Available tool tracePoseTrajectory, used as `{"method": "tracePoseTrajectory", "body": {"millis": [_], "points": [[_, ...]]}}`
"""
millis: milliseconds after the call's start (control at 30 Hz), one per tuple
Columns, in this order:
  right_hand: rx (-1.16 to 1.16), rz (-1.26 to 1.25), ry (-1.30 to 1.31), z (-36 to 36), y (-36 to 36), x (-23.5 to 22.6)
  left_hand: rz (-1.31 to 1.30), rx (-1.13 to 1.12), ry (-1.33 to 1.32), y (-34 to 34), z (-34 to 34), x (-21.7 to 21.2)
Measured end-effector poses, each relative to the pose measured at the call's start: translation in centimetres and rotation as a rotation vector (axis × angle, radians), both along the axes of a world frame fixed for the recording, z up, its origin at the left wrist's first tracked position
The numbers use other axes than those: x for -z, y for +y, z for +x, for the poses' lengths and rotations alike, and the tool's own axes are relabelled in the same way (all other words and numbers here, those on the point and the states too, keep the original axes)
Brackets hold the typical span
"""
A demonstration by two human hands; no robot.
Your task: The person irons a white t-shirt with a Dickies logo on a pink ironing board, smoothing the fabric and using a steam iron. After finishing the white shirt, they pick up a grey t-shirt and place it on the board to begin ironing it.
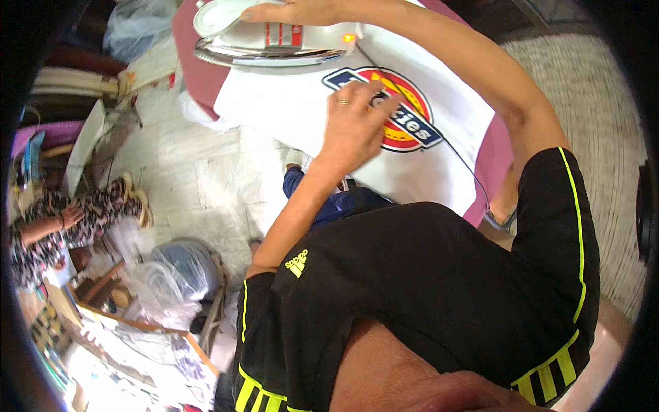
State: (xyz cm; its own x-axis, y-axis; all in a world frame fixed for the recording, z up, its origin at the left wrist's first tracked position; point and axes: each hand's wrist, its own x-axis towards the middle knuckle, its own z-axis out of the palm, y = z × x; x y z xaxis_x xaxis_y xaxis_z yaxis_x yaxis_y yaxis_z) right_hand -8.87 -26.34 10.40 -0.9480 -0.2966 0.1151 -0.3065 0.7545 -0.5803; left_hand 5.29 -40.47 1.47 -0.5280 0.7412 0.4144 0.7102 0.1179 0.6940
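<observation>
A white and chrome iron (254,44) with a lit orange light lies on a white cloth (274,103) at the far side. My right hand (295,10) reaches across and holds the iron's top, its thumb lying along the handle; the other fingers are largely cut off by the upper edge. Bent fingers of my left hand (353,120), with gaps between them, rest over the cloth's round red, yellow and blue print (405,127). The fingertips are somewhat blurred. From the iron a dark cord (449,144) crosses the print towards the right.
Maroon fabric (194,69) of the ironing surface shows around the cloth. Pale floor tiles (220,178) lie to the left, where a person in patterned clothes (75,223) is. Plastic-wrapped goods (171,278) and cartons crowd the lower left. A ribbed mat (576,96) covers the right.
</observation>
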Motion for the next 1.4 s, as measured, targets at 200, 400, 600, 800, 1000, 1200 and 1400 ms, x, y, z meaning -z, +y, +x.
{"method": "tracePoseTrajectory", "body": {"millis": [200,400,600,800,1000,1200,1400], "points": [[0.543,-0.006,-0.209,12.3,9.1,-8.5,-0.027,0.45,0.312,9.2,7.4,1.3],[0.8,0.201,-0.115,24.3,16.5,-11.0,0.279,0.852,0.222,13.1,14.6,-0.6],[0.791,0.199,-0.141,33.2,19.6,-6.1,0.287,0.707,0.041,12.1,8.7,-0.9],[0.657,0.24,-0.122,29.7,18.1,-3.0,0.144,0.272,0.225,17.5,-13.8,4.1],[0.584,0.386,-0.007,22.3,17.9,-0.8,-0.167,0.41,0.545,24.0,-20.8,2.9],[0.694,0.247,-0.32,16.8,16.5,-3.2,-0.17,0.47,0.54,25.1,-24.5,3.9],[0.675,0.329,-0.22,21.2,17.1,-1.7,-0.139,0.46,0.549,25.1,-24.3,3.9]]}}
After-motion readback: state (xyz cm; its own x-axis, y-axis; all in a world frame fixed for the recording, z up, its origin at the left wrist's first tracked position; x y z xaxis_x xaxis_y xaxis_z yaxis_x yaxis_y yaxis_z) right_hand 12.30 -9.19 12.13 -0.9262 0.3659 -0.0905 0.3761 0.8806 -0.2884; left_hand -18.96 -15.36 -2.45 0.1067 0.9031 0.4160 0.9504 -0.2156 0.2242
